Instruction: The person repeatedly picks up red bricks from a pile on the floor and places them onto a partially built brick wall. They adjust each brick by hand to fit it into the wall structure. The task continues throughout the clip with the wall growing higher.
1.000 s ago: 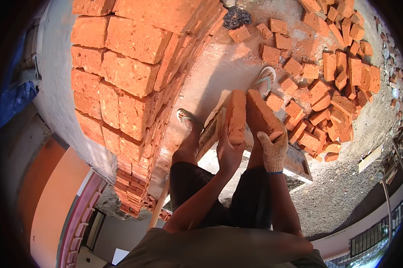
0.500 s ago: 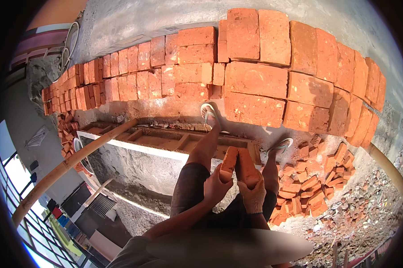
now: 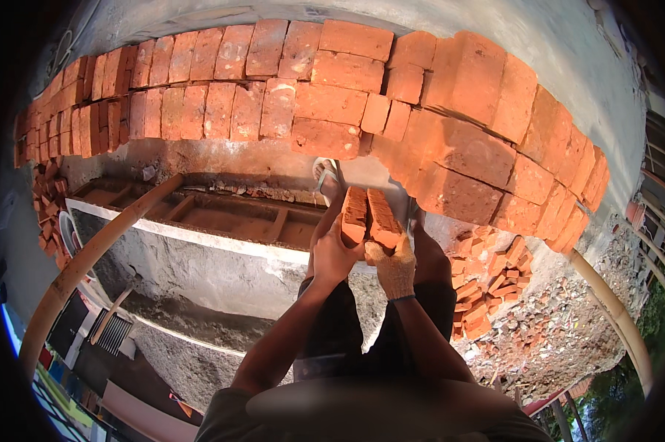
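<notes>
In front of my legs I hold two orange-red bricks side by side. My left hand (image 3: 334, 254), bare, is wrapped round the near end of the left brick (image 3: 354, 211). My right hand (image 3: 393, 265), in a tan knitted glove, grips the near end of the right brick (image 3: 382, 216). A narrow gap shows between the far ends of the two bricks. Beyond them runs a long stack of bricks (image 3: 325, 138), arranged in two rows and curving across the view. A shadow falls over the stack just right of the middle.
Left of my legs stands a concrete wall (image 3: 222, 269) with a wooden frame (image 3: 277, 225) along its top. One bamboo pole (image 3: 97, 258) slants across the left, another (image 3: 612, 317) the right. Broken bricks (image 3: 487, 276) lie heaped to the right beside rubble (image 3: 561, 324). My sandalled foot (image 3: 325, 177) is near the stack.
My hands have moved forward and slightly left with the bricks, my arms reaching further out. The view has shifted right, so the stack appears further left.
</notes>
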Action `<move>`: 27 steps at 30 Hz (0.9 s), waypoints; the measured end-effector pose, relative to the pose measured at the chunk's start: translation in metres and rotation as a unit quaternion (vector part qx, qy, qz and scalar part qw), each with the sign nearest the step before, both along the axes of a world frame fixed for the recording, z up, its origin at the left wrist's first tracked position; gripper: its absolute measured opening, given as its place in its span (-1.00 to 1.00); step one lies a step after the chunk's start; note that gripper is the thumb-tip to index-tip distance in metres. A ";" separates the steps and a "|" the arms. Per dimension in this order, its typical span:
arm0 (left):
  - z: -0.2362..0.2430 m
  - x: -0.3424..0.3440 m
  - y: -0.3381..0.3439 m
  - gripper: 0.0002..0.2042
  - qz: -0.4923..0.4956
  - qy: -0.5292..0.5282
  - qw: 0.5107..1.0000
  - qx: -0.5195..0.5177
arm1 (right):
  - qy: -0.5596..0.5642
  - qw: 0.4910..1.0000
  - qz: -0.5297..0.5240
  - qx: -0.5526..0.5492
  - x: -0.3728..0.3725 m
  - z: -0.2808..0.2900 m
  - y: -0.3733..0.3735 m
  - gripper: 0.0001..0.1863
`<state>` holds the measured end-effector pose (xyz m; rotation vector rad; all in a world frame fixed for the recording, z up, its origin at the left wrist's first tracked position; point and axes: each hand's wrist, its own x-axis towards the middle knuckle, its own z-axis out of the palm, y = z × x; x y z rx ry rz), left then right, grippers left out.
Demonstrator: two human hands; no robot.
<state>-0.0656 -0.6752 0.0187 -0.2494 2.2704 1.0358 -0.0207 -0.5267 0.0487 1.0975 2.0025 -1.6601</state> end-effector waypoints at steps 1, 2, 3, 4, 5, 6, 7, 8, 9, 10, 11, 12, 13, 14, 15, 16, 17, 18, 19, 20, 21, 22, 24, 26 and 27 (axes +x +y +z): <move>-0.005 -0.006 0.001 -0.19 -0.001 -0.025 1.000 -0.010 | -0.001 1.000 0.009 0.025 -0.004 -0.010 -0.002 -0.27; -0.010 -0.011 0.002 -0.20 0.005 -0.034 0.999 -0.005 | 0.011 0.998 0.030 0.057 -0.005 -0.016 0.000 -0.25; -0.016 -0.016 0.002 -0.20 0.009 -0.037 0.999 -0.002 | -0.001 0.998 0.027 0.063 -0.008 -0.025 -0.001 -0.22; -0.023 -0.021 0.003 -0.21 0.017 -0.026 0.999 0.007 | -0.012 0.997 0.024 0.069 -0.011 -0.032 0.000 -0.20; -0.029 -0.024 0.004 -0.21 0.024 -0.045 0.998 0.027 | 0.015 0.997 0.018 0.077 -0.015 -0.039 0.002 -0.14; -0.036 -0.026 0.004 -0.21 0.028 -0.063 0.997 0.038 | -0.009 0.995 0.036 0.096 -0.018 -0.046 0.003 -0.13; -0.045 -0.030 0.005 -0.21 0.033 -0.080 0.995 0.048 | -0.007 0.993 0.047 0.104 -0.022 -0.052 0.004 -0.12; -0.054 -0.032 0.007 -0.21 0.043 -0.098 0.993 0.059 | 0.007 0.993 0.051 0.104 -0.026 -0.059 0.006 -0.11; -0.062 -0.032 0.009 -0.21 0.061 -0.093 0.991 0.073 | -0.010 0.994 0.054 0.097 -0.029 -0.064 0.007 -0.10; -0.069 -0.033 0.011 -0.21 0.078 -0.089 0.989 0.088 | -0.016 0.996 0.045 0.081 -0.032 -0.070 0.009 -0.09; -0.074 -0.032 0.013 -0.21 0.097 -0.102 0.984 0.105 | -0.023 0.997 0.035 0.067 -0.034 -0.075 0.010 -0.07; -0.078 -0.030 0.014 -0.21 0.084 -0.073 0.989 0.098 | -0.001 0.994 0.044 0.100 -0.035 -0.079 0.011 -0.07; -0.081 -0.028 0.015 -0.21 0.076 -0.058 0.991 0.094 | 0.022 0.989 0.055 0.133 -0.035 -0.083 0.013 -0.07; -0.082 -0.026 0.016 -0.21 0.068 -0.041 0.993 0.089 | 0.044 0.984 0.072 0.159 -0.035 -0.086 0.013 -0.06; -0.082 -0.024 0.017 -0.20 0.070 -0.033 0.993 0.093 | 0.034 0.992 0.045 0.116 -0.034 -0.087 0.014 -0.05; -0.081 -0.022 0.017 -0.20 0.073 -0.025 0.992 0.096 | 0.026 0.990 0.051 0.125 -0.032 -0.088 0.014 -0.04; -0.080 -0.020 0.018 -0.20 0.074 -0.015 0.992 0.101 | 0.027 0.989 0.061 0.133 -0.030 -0.088 0.015 -0.03; -0.080 -0.019 0.018 -0.20 0.077 -0.011 0.991 0.109 | 0.034 0.987 0.062 0.143 -0.029 -0.088 0.014 -0.02; -0.080 -0.018 0.018 -0.20 0.080 -0.009 0.990 0.116 | 0.023 0.985 0.075 0.156 -0.028 -0.087 0.013 -0.02; -0.080 -0.019 0.018 -0.20 0.085 -0.007 0.989 0.123 | 0.016 0.982 0.079 0.170 -0.027 -0.087 0.012 -0.02; -0.081 -0.019 0.018 -0.21 0.095 -0.017 0.986 0.137 | 0.006 0.980 0.080 0.184 -0.027 -0.087 0.010 -0.01; -0.083 -0.021 0.018 -0.21 0.105 -0.026 0.982 0.153 | 0.015 0.983 0.069 0.172 -0.028 -0.087 0.009 -0.01; -0.087 -0.024 0.019 -0.21 0.128 -0.042 0.975 0.177 | 0.027 0.989 0.043 0.143 -0.032 -0.089 0.007 0.00; -0.091 -0.030 0.020 -0.22 0.149 -0.051 0.968 0.195 | 0.051 0.983 0.058 0.168 -0.037 -0.094 0.006 0.01; -0.093 -0.032 0.021 -0.21 0.149 -0.045 0.968 0.195 | 0.057 0.980 0.067 0.177 -0.040 -0.096 0.006 0.02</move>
